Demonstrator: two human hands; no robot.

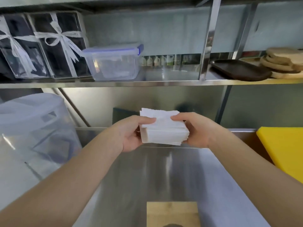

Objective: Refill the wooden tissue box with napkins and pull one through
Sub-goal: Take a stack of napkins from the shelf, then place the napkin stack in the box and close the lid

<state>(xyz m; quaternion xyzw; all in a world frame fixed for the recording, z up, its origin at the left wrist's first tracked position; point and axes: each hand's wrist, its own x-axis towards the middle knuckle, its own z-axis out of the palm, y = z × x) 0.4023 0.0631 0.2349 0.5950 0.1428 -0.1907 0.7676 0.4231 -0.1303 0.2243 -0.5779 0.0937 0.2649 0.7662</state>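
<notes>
- A stainless steel counter (164,174) runs under a steel shelf (147,83) that carries two ribboned gift boxes (41,46), a clear lidded container (113,62), a dark tray (241,70) and a stack of wooden boards (283,63).
- On the counter, a large translucent bin (32,128) stands at the left and a yellow board (285,149) lies at the right.
- Both hands hold a thick stack of white napkins (164,128) in the air above the counter, toward the back wall.
- The left hand (131,133) has its thumb on top and its fingers curled under the stack's left end; a pale strip shows at that edge, and I cannot tell what it is.
- The right hand (195,130) is clamped on the right end, thumb on top, fingers underneath.
- The wooden tissue box (172,213) sits on the counter at the bottom edge of the view, well apart from the stack; a dark patch on its top may be the slot.
- Judged from this, the step in hand is squaring the napkins before loading; the box looks unfilled.
- The next move calls for bringing the stack to the box and opening it; how it opens is not visible.
</notes>
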